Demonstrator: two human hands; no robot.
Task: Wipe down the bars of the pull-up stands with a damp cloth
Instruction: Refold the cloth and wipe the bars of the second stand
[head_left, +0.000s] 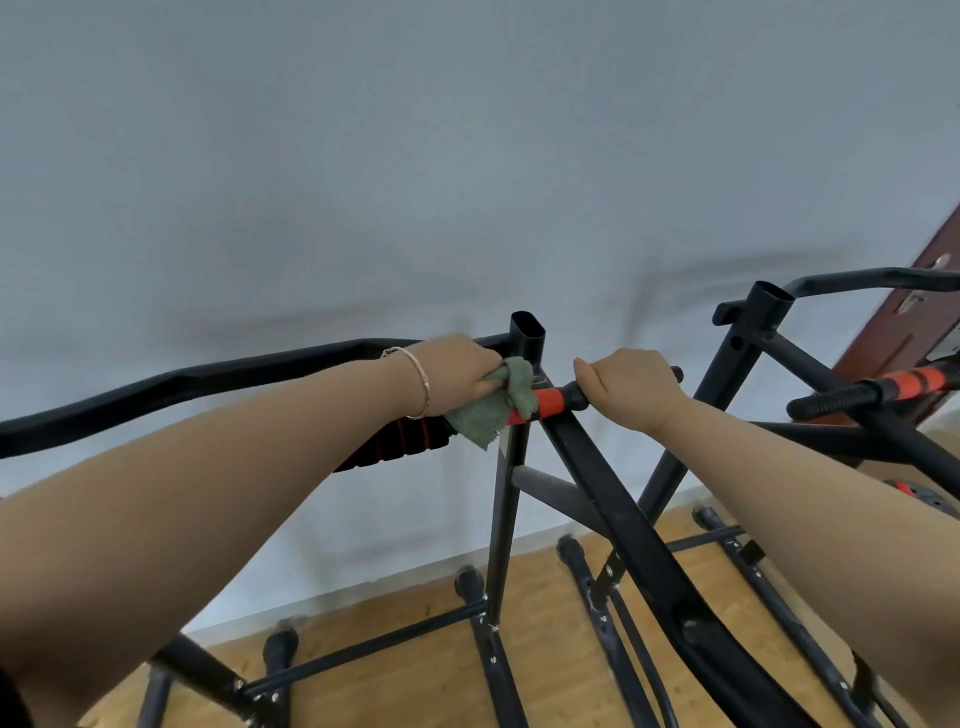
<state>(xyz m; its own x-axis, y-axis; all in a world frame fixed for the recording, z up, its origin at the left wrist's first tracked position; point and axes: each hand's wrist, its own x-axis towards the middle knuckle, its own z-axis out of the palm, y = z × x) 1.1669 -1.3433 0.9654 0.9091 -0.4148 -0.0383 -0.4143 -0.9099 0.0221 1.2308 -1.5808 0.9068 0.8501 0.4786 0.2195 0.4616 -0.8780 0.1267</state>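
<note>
Cloth (498, 402) sits bunched under your left hand (457, 371), whose fingers curl round it and press it onto the red section of the handle bar (550, 400), right where that bar meets the upright post (525, 332). It looks soft and limp, with a loose corner hanging below the bar, so it should wrap a tube easily. I'd judge it light. Being damp, it will likely drag a little on foam and slide more freely on painted steel. Take it as a folded wad, as now, so the hanging corner does not snag on a joint. Your right hand (631, 387) is clenched round the black foam end of the same bar, just beside the cloth. The bar itself looks rigid and fixed, fit to press against.

Outward from there, the long top bar (208, 376) runs off to your left behind your forearm. A diagonal brace (623, 509) drops from the handle toward the wooden floor (545, 597). A second stand (727, 374) is close on your right, its own red-and-black grip (852, 397) pointing toward you, and the gap between the two looks tight for an arm. The bracelet (421, 379) on your left wrist could knock against steel. A brown door (930, 312) shows at the far right edge.
</note>
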